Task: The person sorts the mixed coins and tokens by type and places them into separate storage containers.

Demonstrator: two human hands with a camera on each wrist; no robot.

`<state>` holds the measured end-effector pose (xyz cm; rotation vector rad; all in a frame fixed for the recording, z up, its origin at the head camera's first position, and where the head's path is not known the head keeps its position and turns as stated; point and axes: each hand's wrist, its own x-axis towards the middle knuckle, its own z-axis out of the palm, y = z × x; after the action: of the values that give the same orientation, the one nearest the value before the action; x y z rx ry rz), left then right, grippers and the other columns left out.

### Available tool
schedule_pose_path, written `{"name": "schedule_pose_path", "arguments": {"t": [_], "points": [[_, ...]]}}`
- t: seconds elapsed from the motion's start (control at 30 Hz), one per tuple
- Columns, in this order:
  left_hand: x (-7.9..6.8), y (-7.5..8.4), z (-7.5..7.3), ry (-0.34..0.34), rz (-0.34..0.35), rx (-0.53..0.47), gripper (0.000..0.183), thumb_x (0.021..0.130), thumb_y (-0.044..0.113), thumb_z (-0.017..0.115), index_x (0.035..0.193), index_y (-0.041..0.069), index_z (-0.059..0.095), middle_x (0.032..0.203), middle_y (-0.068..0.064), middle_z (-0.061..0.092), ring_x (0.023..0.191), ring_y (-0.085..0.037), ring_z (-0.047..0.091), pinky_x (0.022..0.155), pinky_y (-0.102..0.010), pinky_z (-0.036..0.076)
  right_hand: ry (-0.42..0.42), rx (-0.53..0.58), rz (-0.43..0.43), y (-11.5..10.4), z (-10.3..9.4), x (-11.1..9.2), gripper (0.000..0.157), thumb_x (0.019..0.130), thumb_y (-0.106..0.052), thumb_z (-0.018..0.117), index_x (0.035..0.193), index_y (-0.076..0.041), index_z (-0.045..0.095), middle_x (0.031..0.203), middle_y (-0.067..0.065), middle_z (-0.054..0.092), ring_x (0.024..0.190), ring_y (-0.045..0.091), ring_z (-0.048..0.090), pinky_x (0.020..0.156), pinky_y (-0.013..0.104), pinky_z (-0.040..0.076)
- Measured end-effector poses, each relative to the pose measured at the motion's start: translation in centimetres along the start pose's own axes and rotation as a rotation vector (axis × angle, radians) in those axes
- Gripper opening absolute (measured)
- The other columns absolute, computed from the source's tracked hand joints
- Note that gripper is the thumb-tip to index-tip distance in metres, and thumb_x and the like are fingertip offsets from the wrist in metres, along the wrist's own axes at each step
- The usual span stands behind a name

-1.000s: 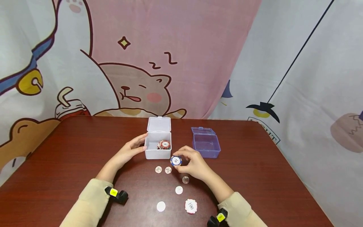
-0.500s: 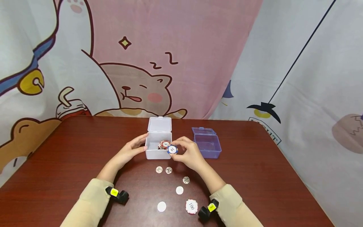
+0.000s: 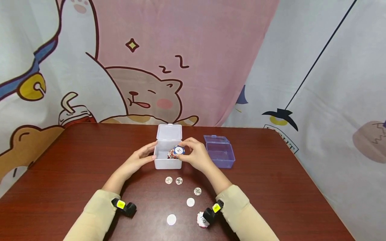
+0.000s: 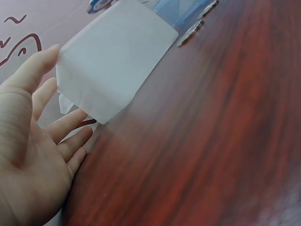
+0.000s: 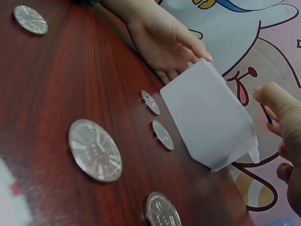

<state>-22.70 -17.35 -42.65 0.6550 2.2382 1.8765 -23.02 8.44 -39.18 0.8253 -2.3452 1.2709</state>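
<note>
My right hand (image 3: 197, 156) pinches a blue-and-white poker chip (image 3: 179, 150) between thumb and fingers, above a white plastic box (image 3: 168, 164). The box's lid (image 3: 169, 132) stands open at the back. Red-and-white poker chips (image 3: 170, 154) lie inside, partly hidden under the blue one. On the box's left side rests my left hand (image 3: 140, 158), thumb at the front corner, the other fingers fairly straight along the wall. In the left wrist view, the thumb (image 4: 35, 68) touches the rim. The right wrist view shows the held chip (image 5: 265, 113) only edge-on.
Right of the white box, a translucent blue box (image 3: 220, 164) stands with its lid up. Several silver coins (image 3: 169, 180) lie in front, some whitened by glare. A white-and-red poker chip (image 3: 200, 220) lies nearest, partly covered by the right wrist camera (image 3: 208, 215). A printed curtain (image 3: 211, 67) hangs behind.
My right hand has carried the blue chip from in front of the white box up and left, over the box's opening. My left hand has stayed at the box's side.
</note>
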Motion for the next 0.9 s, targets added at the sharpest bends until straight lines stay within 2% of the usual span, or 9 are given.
{"name": "schedule_pose_path", "arguments": {"t": [0.23, 0.4, 0.77, 0.9], "points": [[0.0, -0.5, -0.1, 0.007, -0.001, 0.005, 0.058, 0.086, 0.021, 0.061, 0.138, 0.019, 0.037, 0.137, -0.012, 0.039, 0.125, -0.031, 0.032, 0.098, -0.052, 0.022, -0.013, -0.032, 0.032, 0.4, 0.9, 0.9, 0.034, 0.062, -0.018, 0.083, 0.092, -0.008, 0.069, 0.087, -0.006, 0.060, 0.070, 0.016, 0.049, 0.059, 0.024, 0.039], [0.0, -0.4, -0.1, -0.005, 0.011, -0.006, 0.058, 0.086, 0.020, 0.061, 0.138, 0.017, 0.036, 0.137, -0.014, 0.038, 0.125, -0.032, 0.032, 0.097, -0.052, 0.023, -0.029, -0.053, 0.039, 0.4, 1.5, 1.3, 0.035, 0.061, -0.018, 0.083, 0.092, -0.008, 0.069, 0.087, -0.004, 0.060, 0.071, 0.023, 0.053, 0.058, 0.024, 0.039], [0.0, -0.4, -0.1, -0.006, 0.008, -0.007, 0.057, 0.086, 0.020, 0.060, 0.138, 0.019, 0.036, 0.138, -0.012, 0.037, 0.125, -0.031, 0.031, 0.098, -0.051, 0.022, -0.033, -0.065, 0.115, 0.9, 2.1, 1.5, 0.035, 0.063, -0.018, 0.082, 0.093, -0.007, 0.070, 0.087, -0.001, 0.061, 0.069, 0.013, 0.052, 0.059, 0.023, 0.041], [0.0, -0.5, -0.1, -0.001, 0.013, -0.002, 0.057, 0.086, 0.019, 0.060, 0.138, 0.018, 0.036, 0.137, -0.013, 0.038, 0.125, -0.031, 0.032, 0.098, -0.051, 0.023, -0.044, -0.055, 0.131, 1.1, 2.2, 1.6, 0.035, 0.063, -0.018, 0.082, 0.094, -0.007, 0.070, 0.087, -0.001, 0.061, 0.069, 0.016, 0.053, 0.058, 0.022, 0.041]]}}
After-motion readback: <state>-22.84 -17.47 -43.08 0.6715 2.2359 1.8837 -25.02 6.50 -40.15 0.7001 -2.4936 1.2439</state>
